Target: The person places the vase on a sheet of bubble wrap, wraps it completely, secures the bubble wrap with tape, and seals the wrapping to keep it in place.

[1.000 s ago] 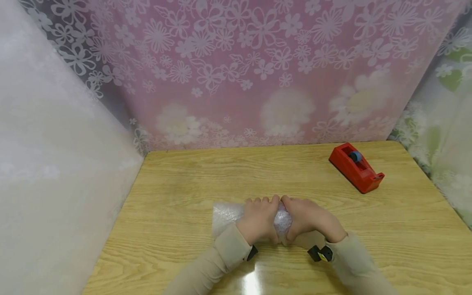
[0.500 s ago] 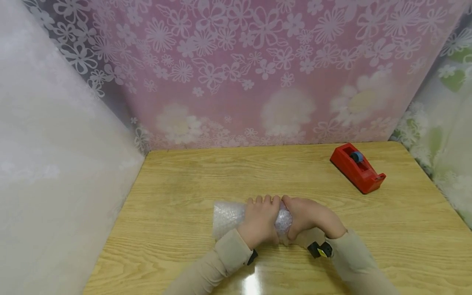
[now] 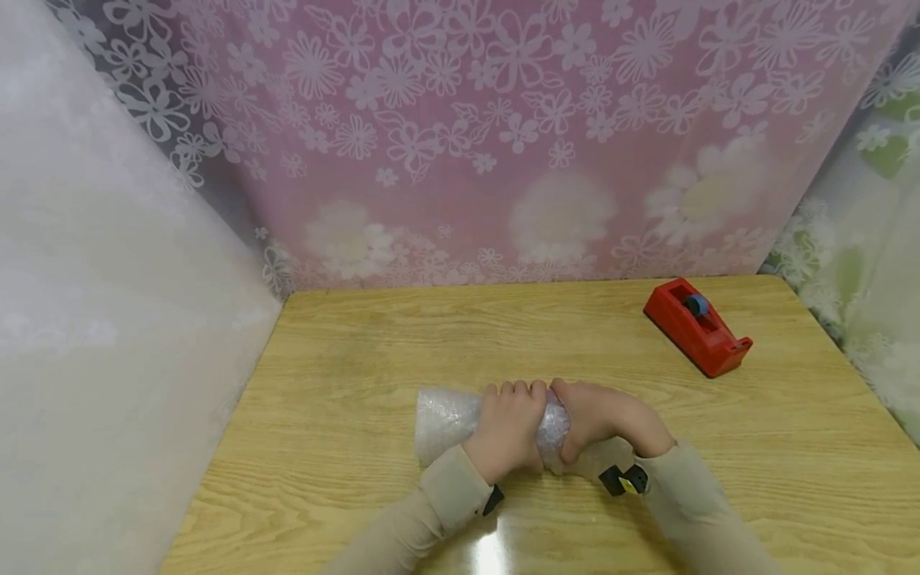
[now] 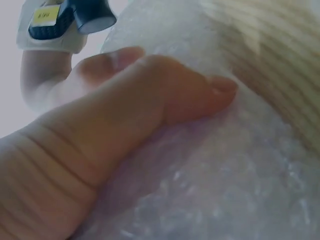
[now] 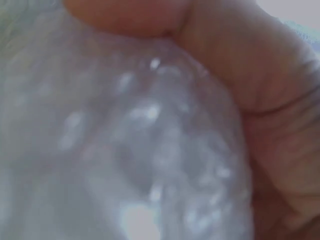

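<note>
1. Clearly, we are gripping the bubble wrap roll with both hands close together, the left hand curling over its middle, the right hand clasping its right end.
2. We are having it lie crosswise on the table, its left end jutting past our grip.
3. We are judging it light, soft and slippery; whether it is cushioning something fragile, we cannot tell.
4. We are favouring broad, gentle holds, sparing the jutting end, probably easily crushed.
</note>
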`<action>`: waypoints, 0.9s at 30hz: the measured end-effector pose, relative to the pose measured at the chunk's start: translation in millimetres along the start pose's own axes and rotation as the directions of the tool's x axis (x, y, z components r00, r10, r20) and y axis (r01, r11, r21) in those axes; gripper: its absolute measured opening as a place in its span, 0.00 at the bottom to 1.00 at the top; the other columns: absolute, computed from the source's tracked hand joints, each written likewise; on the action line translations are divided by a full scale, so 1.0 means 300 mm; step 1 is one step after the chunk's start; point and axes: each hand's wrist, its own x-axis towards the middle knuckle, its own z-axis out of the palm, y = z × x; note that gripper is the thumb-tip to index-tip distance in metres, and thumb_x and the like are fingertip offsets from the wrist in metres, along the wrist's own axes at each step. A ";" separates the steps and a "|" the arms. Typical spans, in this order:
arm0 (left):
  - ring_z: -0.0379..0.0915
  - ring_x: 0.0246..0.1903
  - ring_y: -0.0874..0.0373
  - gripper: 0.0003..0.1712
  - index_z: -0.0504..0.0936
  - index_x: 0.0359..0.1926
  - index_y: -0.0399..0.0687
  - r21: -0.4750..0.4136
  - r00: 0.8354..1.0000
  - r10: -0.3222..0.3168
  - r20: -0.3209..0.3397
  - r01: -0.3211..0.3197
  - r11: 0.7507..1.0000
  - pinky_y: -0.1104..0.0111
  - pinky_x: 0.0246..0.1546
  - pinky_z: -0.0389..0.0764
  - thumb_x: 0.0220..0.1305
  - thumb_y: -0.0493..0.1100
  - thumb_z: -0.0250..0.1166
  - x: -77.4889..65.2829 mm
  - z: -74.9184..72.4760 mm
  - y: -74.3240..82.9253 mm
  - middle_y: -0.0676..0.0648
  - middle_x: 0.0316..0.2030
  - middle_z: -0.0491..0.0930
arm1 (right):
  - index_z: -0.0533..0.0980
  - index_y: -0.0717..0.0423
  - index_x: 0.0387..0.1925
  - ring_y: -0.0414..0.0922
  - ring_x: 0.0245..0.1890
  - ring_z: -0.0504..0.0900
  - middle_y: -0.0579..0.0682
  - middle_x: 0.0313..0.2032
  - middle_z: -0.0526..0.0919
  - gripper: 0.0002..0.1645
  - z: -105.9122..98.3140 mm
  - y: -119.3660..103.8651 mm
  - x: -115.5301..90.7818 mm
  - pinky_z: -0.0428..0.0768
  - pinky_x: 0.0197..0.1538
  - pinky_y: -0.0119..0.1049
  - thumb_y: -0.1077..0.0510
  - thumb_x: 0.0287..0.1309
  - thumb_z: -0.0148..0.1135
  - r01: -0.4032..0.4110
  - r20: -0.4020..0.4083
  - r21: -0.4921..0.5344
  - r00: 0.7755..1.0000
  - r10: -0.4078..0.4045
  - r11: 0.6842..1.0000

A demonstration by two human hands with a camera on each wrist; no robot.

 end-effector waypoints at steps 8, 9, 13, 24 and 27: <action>0.77 0.36 0.54 0.50 0.73 0.48 0.51 -0.036 0.998 0.028 0.064 -0.026 0.999 0.61 0.36 0.72 0.22 0.66 0.82 0.022 -0.010 -0.012 0.49 0.36 0.79 | 0.70 0.59 0.46 0.43 0.33 0.76 0.46 0.35 0.77 0.42 0.024 0.011 -0.013 0.77 0.37 0.42 0.56 0.22 0.80 0.011 -0.090 -0.029 0.996 -0.013 1.000; 0.77 0.37 0.54 0.50 0.73 0.49 0.51 -0.038 0.997 0.028 0.069 -0.025 0.999 0.61 0.37 0.72 0.22 0.66 0.82 0.022 -0.013 -0.012 0.49 0.37 0.79 | 0.71 0.58 0.46 0.43 0.33 0.76 0.46 0.35 0.78 0.42 0.029 0.009 -0.017 0.77 0.37 0.42 0.54 0.22 0.80 0.005 -0.113 -0.052 0.994 -0.011 0.999; 0.77 0.37 0.53 0.51 0.73 0.49 0.51 -0.035 0.996 0.029 0.084 -0.026 0.999 0.60 0.37 0.73 0.22 0.67 0.82 0.021 -0.018 -0.010 0.48 0.37 0.80 | 0.71 0.56 0.48 0.44 0.33 0.76 0.45 0.36 0.79 0.45 0.049 -0.004 -0.034 0.77 0.37 0.45 0.50 0.21 0.82 -0.047 -0.192 -0.135 0.981 0.021 0.990; 0.77 0.38 0.54 0.51 0.73 0.51 0.52 -0.097 0.991 0.034 0.128 -0.022 0.995 0.61 0.38 0.75 0.23 0.67 0.83 0.026 -0.019 -0.022 0.49 0.37 0.80 | 0.72 0.59 0.56 0.60 0.48 0.78 0.58 0.48 0.81 0.56 0.113 -0.051 -0.062 0.71 0.51 0.64 0.45 0.18 0.86 -0.186 -0.398 -0.314 0.916 0.049 0.931; 0.78 0.38 0.54 0.51 0.73 0.52 0.52 -0.108 0.987 0.035 0.155 -0.018 0.994 0.60 0.39 0.75 0.25 0.67 0.83 0.028 -0.025 -0.026 0.49 0.38 0.80 | 0.72 0.61 0.57 0.63 0.50 0.77 0.61 0.50 0.80 0.59 0.135 -0.059 -0.064 0.71 0.52 0.64 0.43 0.17 0.86 -0.219 -0.450 -0.358 0.892 0.038 0.908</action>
